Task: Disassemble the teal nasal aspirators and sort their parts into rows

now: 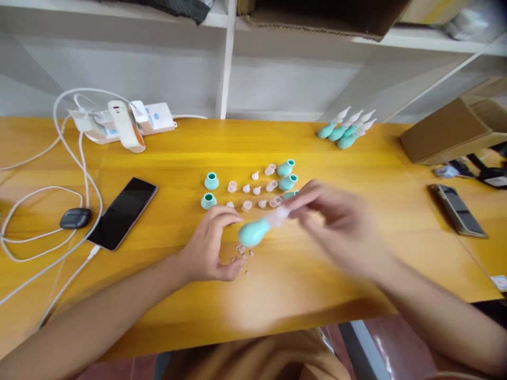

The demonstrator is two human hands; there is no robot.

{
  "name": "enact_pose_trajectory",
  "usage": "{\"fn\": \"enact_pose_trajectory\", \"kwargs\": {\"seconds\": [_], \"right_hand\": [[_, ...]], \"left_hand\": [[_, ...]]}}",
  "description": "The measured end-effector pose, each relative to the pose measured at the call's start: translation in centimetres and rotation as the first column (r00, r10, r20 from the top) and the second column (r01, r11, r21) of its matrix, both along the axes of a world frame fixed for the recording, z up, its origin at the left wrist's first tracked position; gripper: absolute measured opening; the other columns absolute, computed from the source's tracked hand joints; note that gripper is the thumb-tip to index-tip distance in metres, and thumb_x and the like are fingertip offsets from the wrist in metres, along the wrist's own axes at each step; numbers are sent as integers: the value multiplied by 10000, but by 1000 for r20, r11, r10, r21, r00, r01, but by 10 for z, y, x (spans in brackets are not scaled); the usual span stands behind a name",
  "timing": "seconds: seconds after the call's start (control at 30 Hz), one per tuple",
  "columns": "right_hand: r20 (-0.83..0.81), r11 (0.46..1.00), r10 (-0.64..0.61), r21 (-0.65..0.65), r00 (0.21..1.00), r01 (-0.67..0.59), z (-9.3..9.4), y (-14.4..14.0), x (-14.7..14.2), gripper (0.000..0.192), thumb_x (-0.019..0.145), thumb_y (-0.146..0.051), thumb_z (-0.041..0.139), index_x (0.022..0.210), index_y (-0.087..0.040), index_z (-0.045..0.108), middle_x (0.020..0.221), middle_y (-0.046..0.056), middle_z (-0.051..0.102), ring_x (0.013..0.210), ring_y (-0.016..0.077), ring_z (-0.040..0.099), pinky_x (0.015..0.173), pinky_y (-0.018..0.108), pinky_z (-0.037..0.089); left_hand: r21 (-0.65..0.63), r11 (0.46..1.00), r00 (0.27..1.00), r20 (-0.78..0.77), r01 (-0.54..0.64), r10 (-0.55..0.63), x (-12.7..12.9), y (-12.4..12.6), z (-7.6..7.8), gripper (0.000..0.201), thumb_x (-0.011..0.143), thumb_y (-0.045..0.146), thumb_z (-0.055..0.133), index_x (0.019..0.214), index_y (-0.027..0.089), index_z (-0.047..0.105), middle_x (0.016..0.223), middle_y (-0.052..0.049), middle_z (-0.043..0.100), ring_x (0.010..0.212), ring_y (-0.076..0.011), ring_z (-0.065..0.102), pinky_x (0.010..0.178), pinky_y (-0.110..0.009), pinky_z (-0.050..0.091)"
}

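Teal bulb [253, 233] with its clear tip hangs above the yellow table [356, 274], the tip pinched between the right hand [336, 221] fingers, blurred. At nine o'clock, the left hand [212, 245] rests curled and empty, steadying beside tiny pale bits [242, 254]. Loose bulbs and caps [253, 189] wait in rows at twelve.

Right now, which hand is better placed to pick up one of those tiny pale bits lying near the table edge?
Probably the left hand: it rests open on the table, fingers beside the small pale pieces. The right hand is busy holding the teal bulb by its clear tip.
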State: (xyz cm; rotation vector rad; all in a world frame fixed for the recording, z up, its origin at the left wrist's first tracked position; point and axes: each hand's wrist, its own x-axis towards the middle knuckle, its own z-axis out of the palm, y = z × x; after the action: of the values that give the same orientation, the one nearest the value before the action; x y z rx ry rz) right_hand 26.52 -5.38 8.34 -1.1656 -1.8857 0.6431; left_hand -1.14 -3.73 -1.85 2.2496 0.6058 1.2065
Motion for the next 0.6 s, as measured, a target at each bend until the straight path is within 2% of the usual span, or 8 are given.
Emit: {"fn": "enact_pose_trajectory", "kwargs": {"seconds": [0.03, 0.1, 0.2, 0.33, 0.43, 0.53, 0.6], "right_hand": [[-48, 999, 42, -31, 998, -43, -16, -10, -13, 118, 994, -176, 688, 998, -259, 772, 945, 36, 754, 798, 162, 722, 680, 304, 597], [-116, 996, 65, -61, 991, -73, -45, -21, -31, 122, 1014, -169, 660, 1021, -257, 744, 998, 51, 742, 869, 180, 714, 714, 323, 596], [-239, 992, 58, -94, 969, -83, -72, -20, -38, 101, 1072, -215, 597, 1051, -245, 691, 1011, 70, 696, 907, 198, 697, 764, 354, 605], [-268, 978, 90, -160, 959, -137, -90, -12, -32, 131, 1115, -364, 572, 1126, -234, 590, 992, 67, 640, 807, 184, 639, 715, 342, 567], [-168, 979, 139, -127, 976, -161, -99, -12, -29, 230, 1142, -393, 526, 985, -225, 517, 852, 19, 563, 702, 153, 508, 647, 299, 436], [-91, 960, 262, -71, 961, -269, -104, -13, -29, 359, 1177, -387, 454, 865, -211, 467, 800, 5, 507, 702, 144, 466, 659, 293, 359], [-77, 944, 319, -70, 945, -324, -104, -13, -28, 403, 1185, -415, 441, 841, -206, 460, 794, 2, 501, 697, 138, 459, 658, 288, 332]], "left_hand": [[-59, 997, 997, -58, 45, -48, 0, -1, -1, 629, 928, 523, 721, 1417, 196, 496, 1250, -144, 642, 1079, -286, 680, 914, -435, 618], [-164, 983, 970, -217, 77, -112, 1, -3, -1, 485, 988, 508, 698, 1340, 212, 545, 1142, -92, 688, 948, -232, 702, 833, -365, 608], [-195, 981, 935, -351, -16, -54, 2, -4, 2, 204, 1086, 373, 609, 1217, 216, 612, 1019, -46, 701, 867, -193, 693, 799, -319, 567], [-206, 978, 921, -386, -28, -55, 3, -2, 8, 184, 1126, 320, 539, 1216, 206, 652, 1063, -64, 700, 903, -184, 679, 830, -310, 550], [-192, 981, 905, -418, -4, -78, 4, -2, 9, 196, 1082, 313, 584, 1220, 186, 642, 1062, -70, 698, 909, -193, 675, 828, -317, 547], [-151, 989, 894, -444, -8, -60, 4, -2, 7, 326, 1040, 498, 681, 1105, 182, 637, 1003, -54, 681, 853, -194, 654, 766, -313, 523], [-135, 991, 889, -455, -14, -49, 4, -1, 5, 395, 1062, 582, 646, 1017, 190, 626, 943, -32, 666, 801, -175, 631, 724, -295, 490]]}}
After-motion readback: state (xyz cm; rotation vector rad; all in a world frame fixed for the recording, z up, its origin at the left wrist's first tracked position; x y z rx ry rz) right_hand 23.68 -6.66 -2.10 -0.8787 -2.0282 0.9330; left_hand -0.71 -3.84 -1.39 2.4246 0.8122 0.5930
